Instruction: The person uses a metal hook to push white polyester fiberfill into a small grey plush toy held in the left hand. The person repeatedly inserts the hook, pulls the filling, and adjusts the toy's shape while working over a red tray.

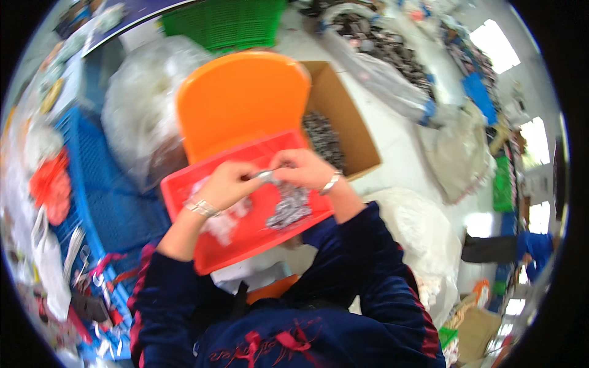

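Over a red tray (250, 246), both of my hands meet at a small silvery-grey piece (265, 176), too blurred to name more exactly. My left hand (227, 184) pinches its left end between thumb and fingers. At the other end, my right hand (305, 170) has its fingers closed on it too. Below the right hand lies a heap of small grey pieces (289, 208) in the tray. Whitish-pink pieces (222, 226) lie on the tray's left side, partly behind my left wrist.
An orange chair (242, 98) stands just beyond the tray. Behind it on the right, a cardboard box (362, 144) holds small grey parts (324, 138). A blue crate (116, 172) and clear plastic bag (147, 92) are left, a white sack (423, 227) right. Another person's leg (491, 249) shows far right.
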### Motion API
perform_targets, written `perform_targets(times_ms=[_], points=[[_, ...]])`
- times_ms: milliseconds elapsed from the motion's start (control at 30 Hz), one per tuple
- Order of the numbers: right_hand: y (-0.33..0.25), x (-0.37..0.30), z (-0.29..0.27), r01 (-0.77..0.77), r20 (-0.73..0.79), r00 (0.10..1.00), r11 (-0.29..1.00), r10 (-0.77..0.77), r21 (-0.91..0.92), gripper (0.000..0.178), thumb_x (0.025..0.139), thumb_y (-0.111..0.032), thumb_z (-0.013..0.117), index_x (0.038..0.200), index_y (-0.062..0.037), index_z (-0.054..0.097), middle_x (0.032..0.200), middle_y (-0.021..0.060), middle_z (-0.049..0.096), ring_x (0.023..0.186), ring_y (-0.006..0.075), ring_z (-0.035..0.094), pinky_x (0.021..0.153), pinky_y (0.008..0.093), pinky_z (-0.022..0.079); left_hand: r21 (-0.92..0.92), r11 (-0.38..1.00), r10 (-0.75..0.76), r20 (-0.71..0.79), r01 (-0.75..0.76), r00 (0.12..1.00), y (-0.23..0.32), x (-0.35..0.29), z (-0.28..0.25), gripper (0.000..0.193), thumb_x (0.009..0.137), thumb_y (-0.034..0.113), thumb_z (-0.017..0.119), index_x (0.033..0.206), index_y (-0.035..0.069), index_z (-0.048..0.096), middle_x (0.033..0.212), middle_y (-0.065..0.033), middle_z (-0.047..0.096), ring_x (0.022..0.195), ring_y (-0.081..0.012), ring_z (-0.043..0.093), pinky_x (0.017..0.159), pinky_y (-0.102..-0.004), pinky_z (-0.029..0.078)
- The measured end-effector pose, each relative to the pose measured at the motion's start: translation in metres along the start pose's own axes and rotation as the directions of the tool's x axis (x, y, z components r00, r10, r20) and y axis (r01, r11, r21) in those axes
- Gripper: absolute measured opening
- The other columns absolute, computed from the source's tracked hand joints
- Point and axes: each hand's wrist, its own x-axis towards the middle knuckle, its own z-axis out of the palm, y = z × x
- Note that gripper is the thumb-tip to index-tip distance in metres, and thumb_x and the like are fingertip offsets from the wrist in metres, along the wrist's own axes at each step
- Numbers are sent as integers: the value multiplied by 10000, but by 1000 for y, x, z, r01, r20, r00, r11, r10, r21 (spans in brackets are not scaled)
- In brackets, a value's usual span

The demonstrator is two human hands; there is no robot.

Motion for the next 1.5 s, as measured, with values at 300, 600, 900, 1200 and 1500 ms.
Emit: perform_targets(times_ms=[300, 600, 900, 1200, 1500], points=[[19, 9, 2, 177, 182, 974, 954, -135, -240, 224, 818, -190, 680, 924, 7, 662, 753, 82, 673, 674, 134, 621, 626, 285, 494, -35, 998, -56, 103, 60, 993, -12, -1, -3, 188, 837, 140, 653, 854, -40, 704, 663, -42, 649, 609, -83, 584, 580, -243, 470], [-1, -11, -33, 144, 71, 989, 941, -129, -306, 256, 810, -228, 713, 908, 7, 681, 757, 72, 672, 706, 134, 611, 677, 285, 484, 17, 999, -53, 103, 51, 993, 8, -19, -52, 151, 829, 127, 667, 810, -16, 712, 648, -1, 621, 614, -55, 535, 581, -228, 434], [-5, -14, -42, 36, -164, 985, 995, -52, -96, 184, 846, -174, 698, 903, 0, 684, 711, -9, 602, 586, 60, 511, 532, 223, 417, 84, 996, -5, 148, -8, 989, 5, -15, -43, 200, 855, 203, 629, 794, 14, 656, 642, -7, 570, 616, -79, 513, 583, -264, 433], [-16, -14, -37, 13, -126, 992, 956, 26, 294, 108, 891, -116, 656, 910, -18, 616, 702, 7, 564, 497, 41, 431, 448, 207, 323, -286, 949, -81, 179, 131, 980, 3, -17, -38, 168, 864, 179, 661, 869, 18, 711, 638, 37, 581, 591, -26, 502, 546, -201, 396], [-5, -4, -32, 112, -363, 930, 988, -66, 107, 222, 958, -238, 568, 962, -17, 594, 799, 35, 630, 477, 40, 388, 450, 207, 338, -388, 914, -40, 202, 118, 979, 0, -10, -28, 140, 890, 156, 643, 905, 25, 691, 729, 6, 666, 657, -38, 600, 594, -189, 451]])
